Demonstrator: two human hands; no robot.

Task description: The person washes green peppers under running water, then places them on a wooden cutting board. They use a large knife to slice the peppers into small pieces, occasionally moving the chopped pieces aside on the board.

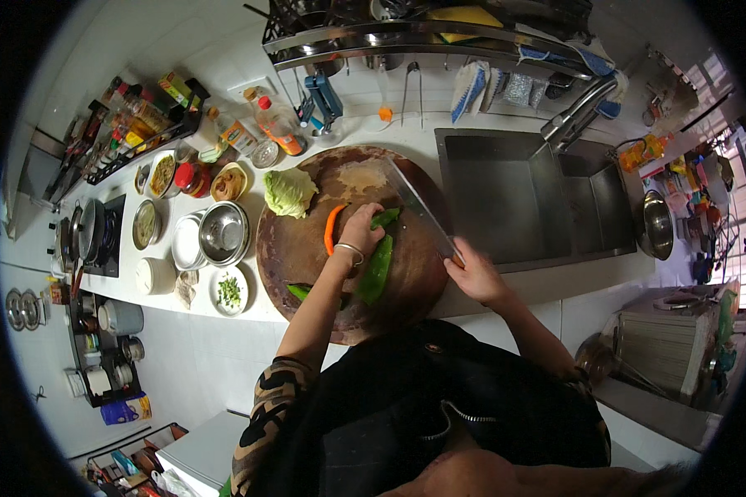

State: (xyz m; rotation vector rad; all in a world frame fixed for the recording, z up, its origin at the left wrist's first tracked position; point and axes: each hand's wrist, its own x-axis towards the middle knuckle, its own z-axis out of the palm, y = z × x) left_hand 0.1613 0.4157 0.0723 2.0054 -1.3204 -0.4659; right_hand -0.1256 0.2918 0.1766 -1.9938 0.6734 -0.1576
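Note:
On the round wooden chopping board [298, 261], my left hand [362, 231] grips the near end of a green pepper piece [386, 217] with its fingers curled. My right hand [475, 273] holds a cleaver [421, 208] by its handle, the blade tilted over the board to the right of the pepper. A longer flat piece of green pepper [376, 270] lies just below my left hand. Left of that hand sits an orange-red chili pepper [331, 230]. A cabbage head [289, 192] rests at the board's upper left. More green pepper [298, 291] is partly hidden by my left forearm.
A double sink [497, 192] with a faucet [575, 118] adjoins the board on the right. Steel bowls [224, 230], a plate of chopped greens [229, 292] and sauce bottles [280, 127] stand to the left. A metal rack [410, 28] with hanging utensils runs above.

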